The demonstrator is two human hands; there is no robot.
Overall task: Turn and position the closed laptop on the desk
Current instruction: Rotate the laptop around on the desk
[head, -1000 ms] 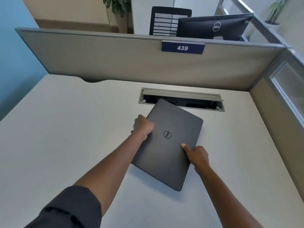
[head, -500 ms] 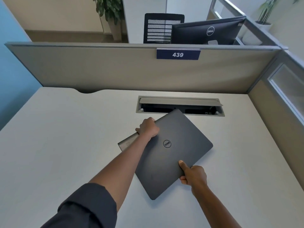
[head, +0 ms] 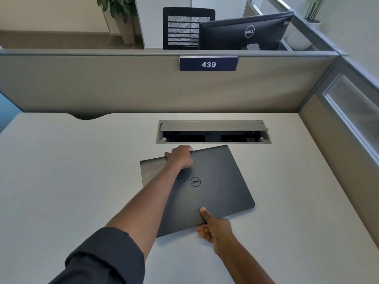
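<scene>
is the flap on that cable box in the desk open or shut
Open. The grey metal flap is tilted up, exposing the dark recess of the cable box beneath it.

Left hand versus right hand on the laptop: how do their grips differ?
The left hand curls over the laptop's far edge, near the cable box; the right hand pinches the near edge, thumb on the lid. The left arm crosses over the lid; the right arm stays off it. Both grip the closed laptop.
</scene>
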